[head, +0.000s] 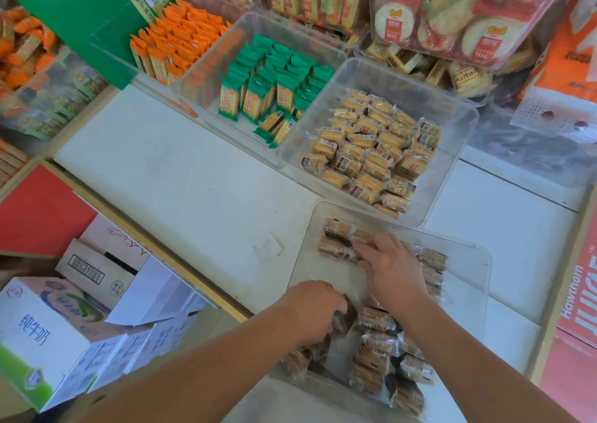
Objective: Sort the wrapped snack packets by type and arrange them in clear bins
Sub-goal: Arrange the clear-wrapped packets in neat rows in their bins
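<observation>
A clear bin (465, 270) in front of me holds brown wrapped snack packets (374, 354). My left hand (313, 312) grips a few of these brown packets at the bin's near left. My right hand (392, 269) lies over the bin's far side, its fingers touching packets (336, 238) lined up there. Beyond it, a second clear bin (452, 112) holds pale yellow biscuit packets (371, 151). A third bin (258, 31) holds green-wrapped packets (274, 83). A fourth holds orange-wrapped packets (177, 38).
The bins sit on a white counter (181, 180). Cardboard cartons (64, 325) stand below its left edge. More snack bins and round cracker packs (452, 12) crowd the back. An orange carton (578, 280) lines the right side.
</observation>
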### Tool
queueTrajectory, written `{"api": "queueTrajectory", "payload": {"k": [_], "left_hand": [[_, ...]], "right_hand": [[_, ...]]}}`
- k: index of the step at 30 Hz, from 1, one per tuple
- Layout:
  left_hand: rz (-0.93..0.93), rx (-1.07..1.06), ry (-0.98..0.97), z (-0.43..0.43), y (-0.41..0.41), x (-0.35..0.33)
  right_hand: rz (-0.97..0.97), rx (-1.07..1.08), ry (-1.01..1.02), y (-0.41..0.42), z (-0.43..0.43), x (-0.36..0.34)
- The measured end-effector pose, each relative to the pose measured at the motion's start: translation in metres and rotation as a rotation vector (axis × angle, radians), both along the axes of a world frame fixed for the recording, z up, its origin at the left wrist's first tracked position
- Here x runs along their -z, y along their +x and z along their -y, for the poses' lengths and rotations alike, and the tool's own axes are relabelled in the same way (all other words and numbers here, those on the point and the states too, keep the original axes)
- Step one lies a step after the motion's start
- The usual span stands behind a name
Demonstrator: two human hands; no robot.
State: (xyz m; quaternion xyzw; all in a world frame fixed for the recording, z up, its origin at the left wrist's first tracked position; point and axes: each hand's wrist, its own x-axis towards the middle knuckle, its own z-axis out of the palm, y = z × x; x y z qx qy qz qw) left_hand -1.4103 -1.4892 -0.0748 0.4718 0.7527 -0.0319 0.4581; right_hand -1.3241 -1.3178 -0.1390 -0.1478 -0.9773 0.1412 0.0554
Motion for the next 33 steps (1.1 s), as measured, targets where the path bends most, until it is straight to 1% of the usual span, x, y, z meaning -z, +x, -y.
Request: {"api": "queueTrajectory", "payload": {"k": [3,6,8,9,11,13,15,16,18,21,23,24,26,28,30,32,33], "left_hand": [[-0.075,-0.018,-0.006,-0.002,0.002,0.008],[-0.101,0.032,-0.024,-0.006,0.006,0.013],[-0.097,0.007,-0.028,-0.009,0.007,0.018],[-0.092,-0.044,-0.019,-0.009,0.006,0.022],[-0.065,-0.223,0.027,-0.009,0.001,0.026],[-0.065,-0.433,0.125,-0.011,-0.001,0.027],[-0.094,-0.617,0.231,-0.019,-0.002,0.026],[-0.093,-0.675,0.270,-0.025,-0.002,0.026],[-0.045,-0.733,0.286,-0.034,-0.004,0.025],[0.069,-0.726,0.215,-0.041,-0.012,0.023],[0.055,-0.656,0.227,-0.037,-0.019,0.012],[0.039,-0.635,0.275,-0.033,-0.024,0.003],[0.009,-0.634,0.393,-0.017,-0.033,-0.014],[-0.064,-0.587,0.452,0.006,-0.039,-0.025],[-0.110,-0.549,0.446,0.028,-0.039,-0.025],[-0.101,-0.557,0.433,0.043,-0.033,-0.022],[-0.094,-0.562,0.439,0.049,-0.029,-0.019]], "right_hand": [[-0.010,-0.032,-0.004,-0.003,-0.004,0.000],[-0.016,0.040,-0.046,0.003,-0.007,-0.007],[-0.007,0.069,-0.067,0.010,-0.009,-0.010],[-0.009,0.069,-0.082,0.013,-0.009,-0.011],[-0.055,0.080,-0.160,0.022,-0.008,-0.016],[-0.132,0.110,-0.293,0.035,-0.006,-0.024],[-0.159,0.124,-0.414,0.046,-0.003,-0.031],[-0.149,0.125,-0.424,0.049,-0.001,-0.032],[-0.081,0.098,-0.354,0.049,0.001,-0.027],[0.071,0.060,-0.171,0.036,0.007,-0.018],[0.090,0.064,-0.074,0.027,0.011,-0.013],[0.083,0.071,-0.046,0.023,0.011,-0.011],[0.067,0.075,-0.021,0.018,0.013,-0.007],[0.052,0.062,-0.018,0.017,0.016,-0.006],[-0.005,0.053,-0.014,0.020,0.021,-0.012],[-0.068,0.011,-0.026,0.028,0.032,-0.022],[-0.064,-0.028,-0.047,0.033,0.041,-0.026]]}}
